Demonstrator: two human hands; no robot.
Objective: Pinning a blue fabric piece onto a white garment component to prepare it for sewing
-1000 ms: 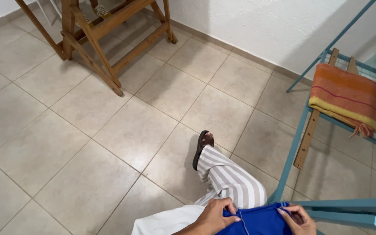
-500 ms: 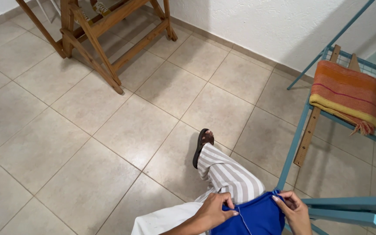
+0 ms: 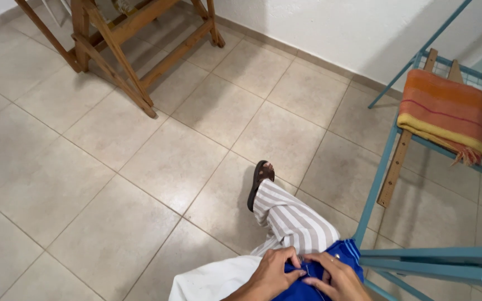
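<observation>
Left hand [image 3: 274, 271] and right hand [image 3: 336, 278] close together, fingers [image 3: 295, 260] curled, pinching

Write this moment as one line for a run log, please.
left hand: grip on blue cloth | right hand: pinching same cloth | cloth: on lap | nearby: blue metal rack, folded orange towel

hands [image 3: 308, 276] pinching blue cloth [image 3: 346, 256] (on lap); tiled floor [image 3: 140, 167]

Head cam, steep down, lap close.
</observation>
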